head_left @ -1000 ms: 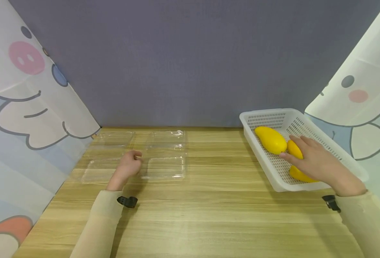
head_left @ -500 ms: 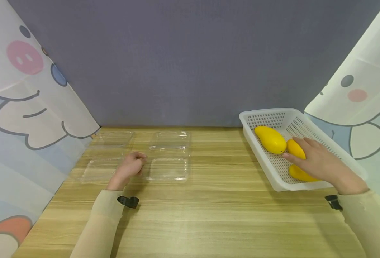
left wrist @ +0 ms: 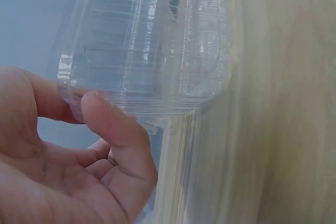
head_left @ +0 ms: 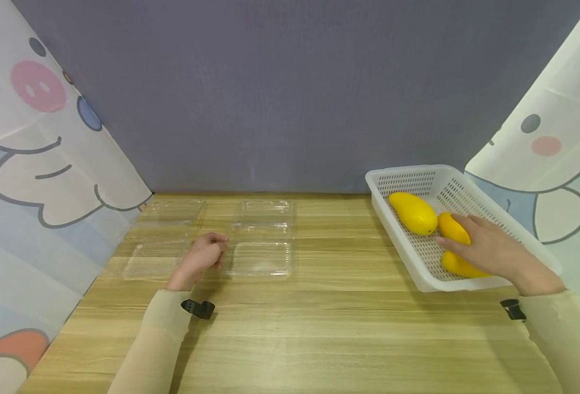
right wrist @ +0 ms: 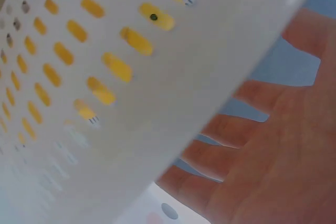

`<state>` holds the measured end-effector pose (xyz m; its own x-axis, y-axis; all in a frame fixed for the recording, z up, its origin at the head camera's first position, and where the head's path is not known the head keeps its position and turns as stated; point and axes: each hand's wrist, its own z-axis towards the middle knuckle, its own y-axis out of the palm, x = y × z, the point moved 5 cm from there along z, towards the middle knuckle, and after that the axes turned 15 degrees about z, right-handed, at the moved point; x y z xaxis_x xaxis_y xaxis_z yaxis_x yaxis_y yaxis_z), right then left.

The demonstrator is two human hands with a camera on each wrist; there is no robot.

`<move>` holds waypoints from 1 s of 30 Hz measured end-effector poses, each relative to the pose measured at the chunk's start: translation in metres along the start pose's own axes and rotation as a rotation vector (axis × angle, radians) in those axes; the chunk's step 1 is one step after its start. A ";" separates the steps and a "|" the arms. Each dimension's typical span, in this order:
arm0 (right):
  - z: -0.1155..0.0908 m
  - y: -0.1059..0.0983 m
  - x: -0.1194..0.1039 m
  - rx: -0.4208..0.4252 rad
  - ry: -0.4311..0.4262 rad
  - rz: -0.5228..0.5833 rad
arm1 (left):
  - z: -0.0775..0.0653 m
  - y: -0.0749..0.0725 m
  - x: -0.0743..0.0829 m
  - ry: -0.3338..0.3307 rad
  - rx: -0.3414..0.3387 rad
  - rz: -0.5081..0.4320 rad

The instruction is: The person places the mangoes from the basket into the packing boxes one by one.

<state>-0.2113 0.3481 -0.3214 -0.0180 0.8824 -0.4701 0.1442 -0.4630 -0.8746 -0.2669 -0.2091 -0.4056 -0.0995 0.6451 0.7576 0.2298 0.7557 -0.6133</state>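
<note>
My left hand [head_left: 201, 257] pinches the left edge of a clear plastic clamshell container [head_left: 262, 257] between thumb and finger. The container lies unfolded on the table, and its ribbed wall [left wrist: 131, 56] fills the top of the left wrist view. Over at the right, my right hand [head_left: 494, 251] reaches into a white slotted basket [head_left: 402, 249], fingers spread above a yellow mango [head_left: 451, 227]. Whether the fingertips touch that mango cannot be told. Another mango [head_left: 415, 214] lies to its left, and a third mango [head_left: 459, 265] is partly hidden under the hand.
A second unfolded clear container [head_left: 154, 257] lies left of the left hand. A grey wall [head_left: 290, 98] closes off the back of the wooden table [head_left: 319, 328]. Printed cartoon curtains [head_left: 546, 158] hang at both sides.
My left hand has moved slightly right, and the pinched container has slid right with it, away from the other container. The right hand has shifted slightly right and toward me above the mangoes.
</note>
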 end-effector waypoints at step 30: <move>0.002 0.008 0.026 -0.091 0.049 -0.017 | -0.002 0.016 0.009 0.024 -0.033 -0.028</move>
<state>-0.2127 0.3671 -0.3412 0.0264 0.8943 -0.4468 0.2337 -0.4401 -0.8670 -0.2622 -0.1914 -0.4077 -0.0836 0.6204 0.7798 0.2590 0.7692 -0.5842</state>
